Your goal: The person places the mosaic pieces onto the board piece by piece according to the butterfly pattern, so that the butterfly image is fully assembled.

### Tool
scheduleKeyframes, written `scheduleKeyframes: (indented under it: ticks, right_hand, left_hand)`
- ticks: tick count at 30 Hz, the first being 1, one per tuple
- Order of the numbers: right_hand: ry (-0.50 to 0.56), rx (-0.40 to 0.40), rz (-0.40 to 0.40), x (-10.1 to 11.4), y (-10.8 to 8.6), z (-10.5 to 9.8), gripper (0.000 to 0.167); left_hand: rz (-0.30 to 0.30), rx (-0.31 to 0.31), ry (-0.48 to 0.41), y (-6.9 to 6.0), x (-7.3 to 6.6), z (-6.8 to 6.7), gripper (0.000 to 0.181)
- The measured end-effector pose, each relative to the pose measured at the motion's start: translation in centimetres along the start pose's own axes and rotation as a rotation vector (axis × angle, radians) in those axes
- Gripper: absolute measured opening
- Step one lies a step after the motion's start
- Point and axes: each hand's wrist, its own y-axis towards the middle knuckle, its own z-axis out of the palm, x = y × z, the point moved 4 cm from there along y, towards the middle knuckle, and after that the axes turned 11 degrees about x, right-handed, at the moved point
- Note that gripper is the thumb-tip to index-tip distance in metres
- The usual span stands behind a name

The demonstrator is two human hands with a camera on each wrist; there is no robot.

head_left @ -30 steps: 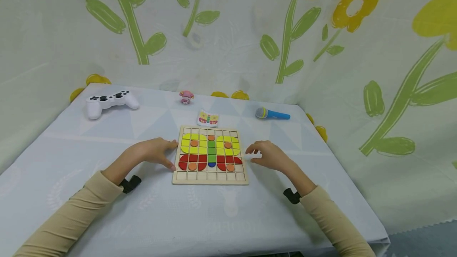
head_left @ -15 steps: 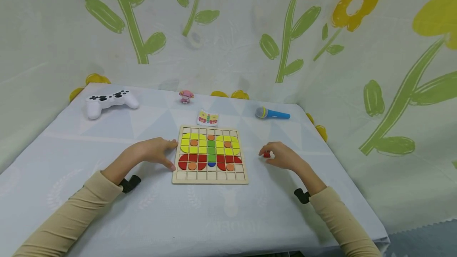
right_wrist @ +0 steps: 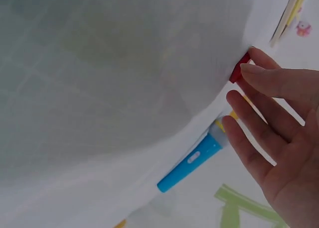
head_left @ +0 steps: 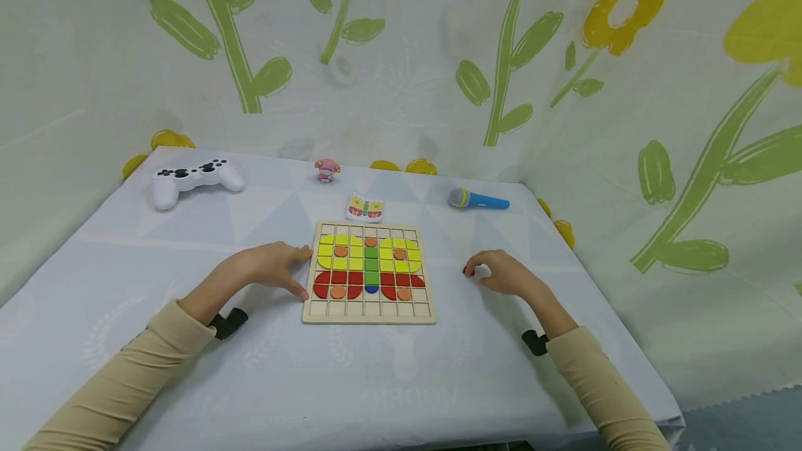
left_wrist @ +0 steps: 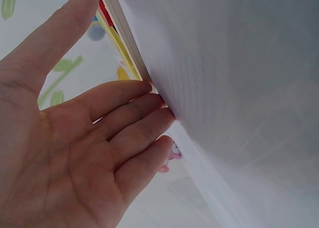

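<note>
A square wooden grid board (head_left: 370,309) lies mid-table, with yellow, red, green, orange and blue pieces forming a butterfly. At its left edge rests my left hand (head_left: 273,264), its thumb and straight fingertips touching the side; the left wrist view shows those fingers (left_wrist: 134,111) against the rim. To the right of the board, my right hand (head_left: 503,273) pinches a small red piece (right_wrist: 239,68) between thumb and index finger, low at the table surface. The other fingers of that hand stay loosely extended. A small picture card (head_left: 365,209) with the same butterfly lies behind the board.
On the far left of the table (head_left: 276,381) lies a white game controller (head_left: 195,180). A pink figurine (head_left: 327,170) stands at the back. The blue toy microphone (head_left: 479,200) lies at the back right, beyond my right hand. Flower-printed cloth hangs behind.
My right hand has moved rightward, away from the board's right edge, and now pinches a red piece that came into sight at its fingers. The left hand and the board have stayed put.
</note>
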Motion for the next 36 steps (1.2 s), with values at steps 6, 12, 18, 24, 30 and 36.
scheduleKeyframes:
  ticks: [6, 12, 18, 24, 30, 36]
  right_hand:
    - [0.022, 0.010, 0.013, -0.53, 0.16, 0.14, 0.036]
    - [0.014, 0.013, 0.022, -0.48, 0.15, 0.22, 0.039]
    - [-0.005, 0.012, 0.026, -0.33, 0.31, 0.15, 0.031]
    - [-0.006, -0.015, 0.020, -0.48, 0.39, 0.18, 0.023]
    - [0.016, -0.030, 0.040, -0.48, 0.57, 0.21, 0.017]
    - [0.008, -0.038, 0.066, -0.50, 0.79, 0.16, 0.013]
  left_hand:
    - [-0.002, 0.000, -0.002, 0.04, 0.03, 0.05, 0.094]
    - [-0.002, 0.000, -0.002, 0.07, 0.04, 0.07, 0.095]
    - [0.001, -0.002, 0.004, 0.05, -0.01, 0.06, 0.095]
    - [0.001, -0.002, 0.004, 0.00, -0.05, 0.03, 0.095]
    - [0.011, -0.005, 0.007, -0.01, -0.03, 0.02, 0.093]
    - [0.012, -0.010, 0.010, -0.03, -0.01, -0.02, 0.093]
